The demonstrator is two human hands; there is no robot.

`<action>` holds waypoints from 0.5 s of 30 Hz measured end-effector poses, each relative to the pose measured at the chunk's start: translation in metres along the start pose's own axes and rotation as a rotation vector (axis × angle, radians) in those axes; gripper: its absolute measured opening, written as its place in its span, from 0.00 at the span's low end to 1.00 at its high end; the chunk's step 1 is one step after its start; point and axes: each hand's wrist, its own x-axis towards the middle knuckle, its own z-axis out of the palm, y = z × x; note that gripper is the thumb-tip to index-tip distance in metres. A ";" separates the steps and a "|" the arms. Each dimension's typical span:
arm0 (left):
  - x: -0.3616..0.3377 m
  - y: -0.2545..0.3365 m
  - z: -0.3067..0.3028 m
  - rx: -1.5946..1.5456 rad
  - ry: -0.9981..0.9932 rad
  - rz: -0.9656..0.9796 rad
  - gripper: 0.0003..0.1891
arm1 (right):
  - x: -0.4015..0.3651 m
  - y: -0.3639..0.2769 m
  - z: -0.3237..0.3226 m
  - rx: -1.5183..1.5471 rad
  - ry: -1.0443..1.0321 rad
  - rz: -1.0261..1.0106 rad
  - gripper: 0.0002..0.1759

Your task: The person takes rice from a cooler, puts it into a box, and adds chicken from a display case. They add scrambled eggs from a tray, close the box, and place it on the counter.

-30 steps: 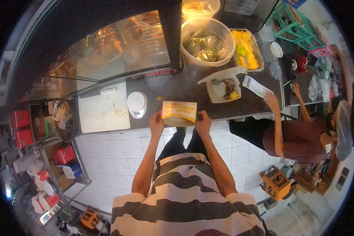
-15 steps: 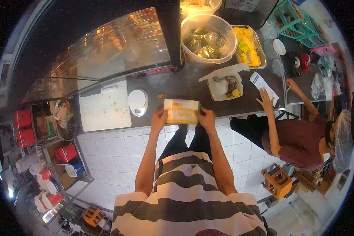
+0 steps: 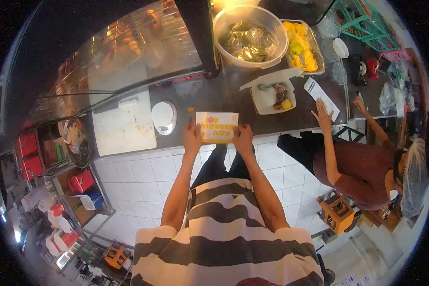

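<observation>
Between my two hands is a white-and-yellow printed paper package [image 3: 218, 127], held by its side edges near the counter's front edge. My left hand [image 3: 192, 138] is closed on its left side, thumb toward the print. My right hand [image 3: 243, 140] pinches the opposite side. Just left of it stands a white kitchen scale [image 3: 164, 117]. Farther left lies a white cutting board [image 3: 125, 125] with crumbs and a white-handled knife. To the right, an open takeaway box [image 3: 273, 97] holds food with a yellow piece in it.
A clear plastic tub [image 3: 250, 36] with bagged contents and a tray of yellow food [image 3: 302, 46] stand behind. At right, a co-worker [image 3: 355, 167] in a hair net rests a hand on a paper slip [image 3: 321, 98]. A glass display case [image 3: 138, 47] stands at the back left.
The package has turned so its printed face shows flatter and more fully, in both hands throughout. The view has shifted slightly. The co-worker's hand stays on the slip.
</observation>
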 end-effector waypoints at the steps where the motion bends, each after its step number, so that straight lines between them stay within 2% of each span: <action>1: 0.002 0.006 -0.004 0.002 0.005 0.001 0.21 | 0.001 -0.006 -0.002 0.002 -0.001 -0.005 0.18; 3: 0.005 0.024 -0.019 0.216 -0.035 0.087 0.26 | -0.001 -0.030 -0.013 -0.170 0.165 -0.202 0.28; 4: 0.010 0.036 -0.024 0.216 -0.035 0.086 0.26 | 0.002 -0.041 -0.017 -0.169 0.164 -0.202 0.28; 6: 0.013 0.050 -0.028 0.585 -0.148 0.508 0.30 | 0.002 -0.052 -0.020 -0.423 -0.057 -0.523 0.32; 7: 0.013 0.044 -0.025 0.599 -0.288 0.502 0.31 | 0.000 -0.047 -0.016 -0.455 -0.148 -0.531 0.31; 10: 0.024 0.031 -0.030 0.722 -0.393 0.595 0.36 | 0.008 -0.038 -0.017 -0.407 -0.222 -0.565 0.30; 11: 0.021 0.030 -0.041 0.721 -0.405 0.593 0.36 | 0.012 -0.033 -0.023 -0.390 -0.258 -0.609 0.37; 12: 0.032 0.028 -0.051 0.590 -0.474 0.666 0.41 | 0.019 -0.030 -0.030 -0.394 -0.248 -0.611 0.37; 13: 0.043 0.031 -0.060 0.455 -0.542 0.733 0.45 | 0.024 -0.034 -0.043 -0.389 -0.320 -0.637 0.41; 14: 0.048 0.033 -0.067 0.451 -0.548 0.732 0.45 | 0.023 -0.036 -0.051 -0.377 -0.401 -0.654 0.46; 15: 0.054 0.035 -0.073 0.430 -0.616 0.736 0.49 | 0.024 -0.036 -0.055 -0.376 -0.404 -0.648 0.46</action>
